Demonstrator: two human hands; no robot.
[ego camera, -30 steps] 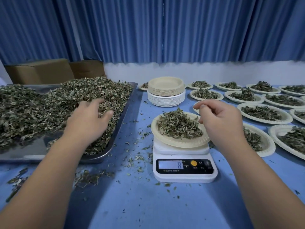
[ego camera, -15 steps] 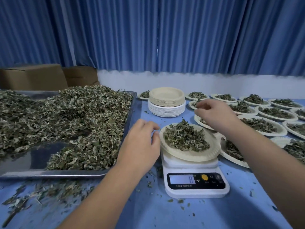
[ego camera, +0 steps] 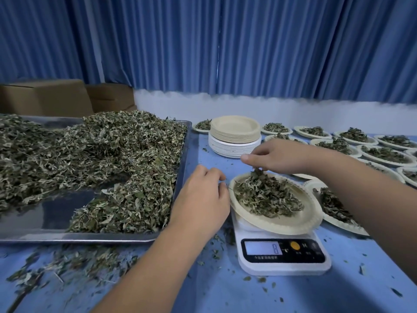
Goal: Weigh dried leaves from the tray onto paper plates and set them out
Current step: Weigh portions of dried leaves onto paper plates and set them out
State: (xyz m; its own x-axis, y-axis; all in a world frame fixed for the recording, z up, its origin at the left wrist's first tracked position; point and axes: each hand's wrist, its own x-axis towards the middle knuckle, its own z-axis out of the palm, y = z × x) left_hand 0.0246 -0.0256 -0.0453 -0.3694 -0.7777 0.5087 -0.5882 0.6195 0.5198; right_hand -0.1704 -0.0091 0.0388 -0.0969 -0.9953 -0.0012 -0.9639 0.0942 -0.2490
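A metal tray (ego camera: 67, 236) on the left holds a large heap of dried leaves (ego camera: 94, 154). A paper plate (ego camera: 293, 224) with a pile of leaves (ego camera: 266, 197) rests on a white digital scale (ego camera: 282, 256) whose display reads 8. My left hand (ego camera: 200, 199) grips the plate's left rim. My right hand (ego camera: 277, 157) hovers over the plate's far edge, fingertips pinched on a few leaves at the top of the pile.
A stack of empty paper plates (ego camera: 234, 136) stands behind the scale. Several filled plates (ego camera: 383, 152) cover the table's right side, one (ego camera: 334, 206) touching the scale's right. Loose leaf bits (ego camera: 67, 265) litter the blue table. Cardboard boxes (ego camera: 45, 98) sit behind the tray.
My left hand left the tray's leaves and came across to the plate's left rim. My right hand dropped to the pile's top, pinching leaves. The view shifted closer.
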